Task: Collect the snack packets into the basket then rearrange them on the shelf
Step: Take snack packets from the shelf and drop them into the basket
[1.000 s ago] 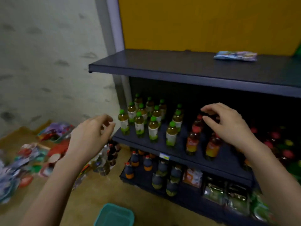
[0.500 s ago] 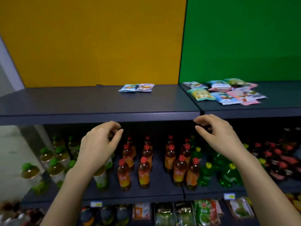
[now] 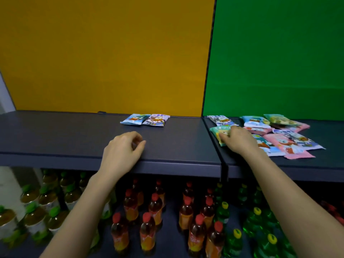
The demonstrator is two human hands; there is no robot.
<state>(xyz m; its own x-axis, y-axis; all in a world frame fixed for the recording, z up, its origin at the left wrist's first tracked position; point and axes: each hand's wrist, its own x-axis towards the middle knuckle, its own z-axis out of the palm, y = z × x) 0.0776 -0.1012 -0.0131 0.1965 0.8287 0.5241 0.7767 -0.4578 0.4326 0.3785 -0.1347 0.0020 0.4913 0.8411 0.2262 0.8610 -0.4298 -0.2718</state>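
We see two flat wall panels side by side: a mustard-yellow panel (image 3: 104, 53) on the left and a bright green panel (image 3: 279, 53) on the right, meeting at a thin dark seam (image 3: 209, 58) that runs top to bottom. A sliver of pale wall (image 3: 5, 97) shows at the far left edge. Along the bottom, we see upright drink bottles in groups: green-capped bottles (image 3: 35, 220) of brownish liquid at left, red-capped amber bottles (image 3: 186, 214) in the middle, and green bottles with yellow caps (image 3: 233, 244) at right.
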